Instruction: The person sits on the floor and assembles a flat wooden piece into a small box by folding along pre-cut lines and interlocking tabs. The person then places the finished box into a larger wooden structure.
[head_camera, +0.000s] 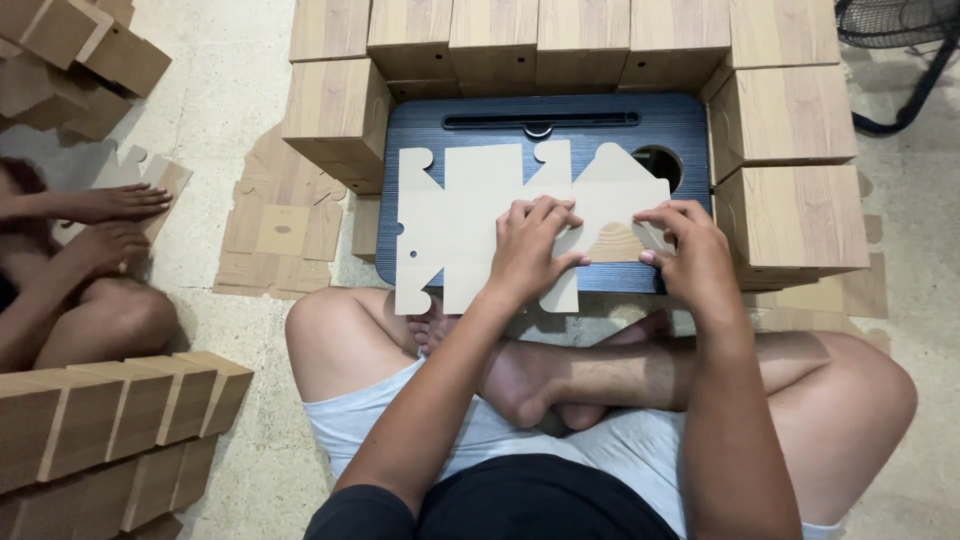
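1. Sitting cross-legged on the floor (240, 80), a person works over a dark lap tray (690, 125) set just past the knees.
2. Left hand (530, 250): pressed flat, fingers spread, on the middle of a flat cardboard cutout (450, 225); it pins the sheet down and does not close around it.
3. Right hand (690, 250): fingertips pinch the right-hand flap (625, 195) of the same cutout, which is folded over so a strip of wood-grain print shows beneath it.
4. Cardboard cutout: pale, unprinted side up, lying across the tray with its left edge overhanging toward the knee. Rounded tabs and notches show along the edges.
5. Progress, judged from the layout: only the right flap looks folded; the rest of the sheet lies flat, so most folds and the tucking of tabs appear to remain for this piece.
6. Flat blanks (285, 225): more cardboard sheets lie on the floor just left of the tray, unfolded.
7. Finished boxes (795, 215): wood-grain blocks stand beside and behind the tray on three sides, so many units appear complete.
8. Second stack of boxes (110, 420): a row lies at lower left, near the person's side.
9. Another person's hands (115, 205): at the left edge, resting on a cardboard sheet on the floor; their grip cannot be told.
10. Fan base (895, 60): black, at the far top right.
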